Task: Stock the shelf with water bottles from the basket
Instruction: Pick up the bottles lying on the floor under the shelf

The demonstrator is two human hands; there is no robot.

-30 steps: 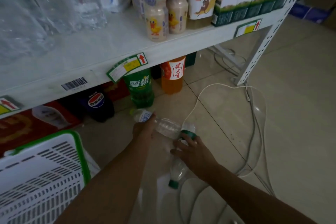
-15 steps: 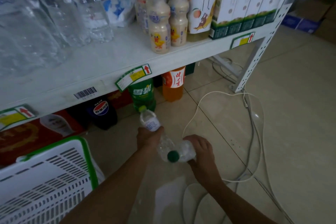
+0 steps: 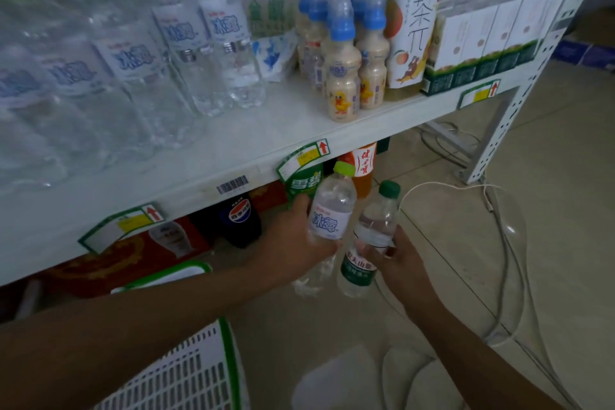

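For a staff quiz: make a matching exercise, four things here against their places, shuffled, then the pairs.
1. clear water bottle with light-green cap
2. clear water bottle with dark-green cap
3. white slotted plastic basket with green rim
4. beige duck-label drink bottle with blue cap

a. on the white shelf
b. in the left hand
c. at the picture's bottom edge
d. in the right hand

Pairs: 1-b, 2-d, 3-c, 4-a

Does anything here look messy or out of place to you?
Two things. The price tags on the shelf edge hang crooked, not flush. Loose white cables sprawl over the floor by the shelf's post. The blue-label bottle in the left hand and green-label bottle in the right hand look intact.
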